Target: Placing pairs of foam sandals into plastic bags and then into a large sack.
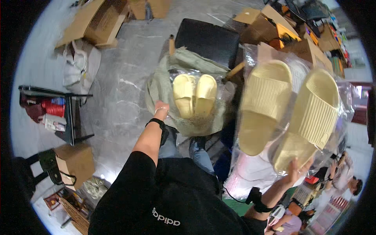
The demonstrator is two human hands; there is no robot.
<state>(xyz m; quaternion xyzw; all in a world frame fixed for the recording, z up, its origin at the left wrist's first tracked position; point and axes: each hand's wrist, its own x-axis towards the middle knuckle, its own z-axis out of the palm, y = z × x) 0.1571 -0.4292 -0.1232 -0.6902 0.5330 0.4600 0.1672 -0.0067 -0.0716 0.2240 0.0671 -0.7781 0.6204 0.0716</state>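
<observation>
A greenish woven sack (154, 86) stands with its mouth wide before me. Inside it lies a pair of pale yellow slide slippers (205, 96) in clear plastic. My left hand (161, 106) is closed on the sack's near left rim. At the right, much closer to the camera, is another clear bag with large yellow ribbed slippers (264, 105). My right hand (295, 170) grips the lower end of that bag, fingers over the heel of the right-hand slipper. What lies beneath this bag is partly hidden; pink and white wrapped goods (250, 176) show below it.
A black padded seat (207, 41) is behind the sack. Cardboard boxes (305, 47) crowd the far right, and another large carton (94, 23) is far left. A black chair holding items (70, 117) and a box (76, 162) stand left. People (344, 176) are at lower right.
</observation>
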